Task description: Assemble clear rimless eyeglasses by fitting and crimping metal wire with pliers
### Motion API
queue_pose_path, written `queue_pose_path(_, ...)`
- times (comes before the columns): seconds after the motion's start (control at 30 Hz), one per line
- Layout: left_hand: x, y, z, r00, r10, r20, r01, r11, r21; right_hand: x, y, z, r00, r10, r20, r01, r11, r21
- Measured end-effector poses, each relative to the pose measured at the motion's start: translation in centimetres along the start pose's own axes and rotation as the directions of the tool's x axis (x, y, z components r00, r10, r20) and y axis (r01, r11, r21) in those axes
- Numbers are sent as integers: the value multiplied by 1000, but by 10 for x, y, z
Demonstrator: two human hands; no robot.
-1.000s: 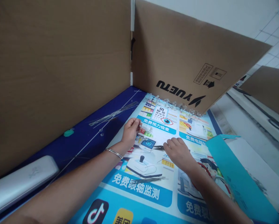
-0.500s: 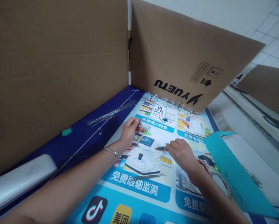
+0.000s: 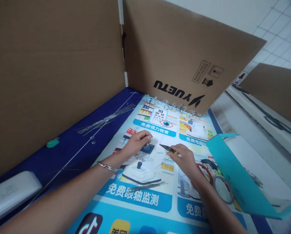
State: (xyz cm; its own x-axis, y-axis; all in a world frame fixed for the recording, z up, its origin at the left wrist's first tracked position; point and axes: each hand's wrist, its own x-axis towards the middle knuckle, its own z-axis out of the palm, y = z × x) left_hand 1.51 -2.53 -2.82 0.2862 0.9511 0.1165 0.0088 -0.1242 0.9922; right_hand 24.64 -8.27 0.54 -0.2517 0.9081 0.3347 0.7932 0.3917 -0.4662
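Thumb and fingers pinched together, my left hand (image 3: 138,142) is above the printed poster (image 3: 152,169); whatever lies between its fingertips is too small to make out. My right hand (image 3: 184,157) is wrapped round dark-nosed pliers (image 3: 167,148) with a yellow part at the grip, their tip pointing left toward my left hand. Small clear beads (image 3: 140,156) lie just below my left hand. Nearer me, a bundle of thin wires (image 3: 147,186) rests on the poster. Another wire bundle (image 3: 106,119) lies on the blue surface at the left.
Cardboard panels (image 3: 184,48) stand at the back and left, with clear beaded pieces (image 3: 174,106) along the back one's foot. A teal folder (image 3: 240,178) stands at the right. A white case (image 3: 16,195) and a green blob (image 3: 52,143) are at the left.
The view has shifted, moving the surroundings left in the picture. My left hand is lower and nearer the pliers. More of the pliers, including the yellow part, now shows in my right hand.
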Motion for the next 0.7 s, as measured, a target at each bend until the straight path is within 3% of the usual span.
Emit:
queue_pose_path(0.13,-1,0,5,988,97,121,-116,979,165,-2,-6,7,993,102,66,-111,984,139)
queue_pose_path(0.33,-3,-1,8,976,134,173,-185,929,320,-5,-10,20,983,157,98,-178,947,268)
queue_pose_path(0.53,-8,10,4,935,310,172,-354,852,386,-6,-11,26,979,181,96,-203,913,354)
queue_pose_path(0.7,-16,18,8,920,329,215,-390,833,392,-7,-7,29,980,177,89,-197,902,384)
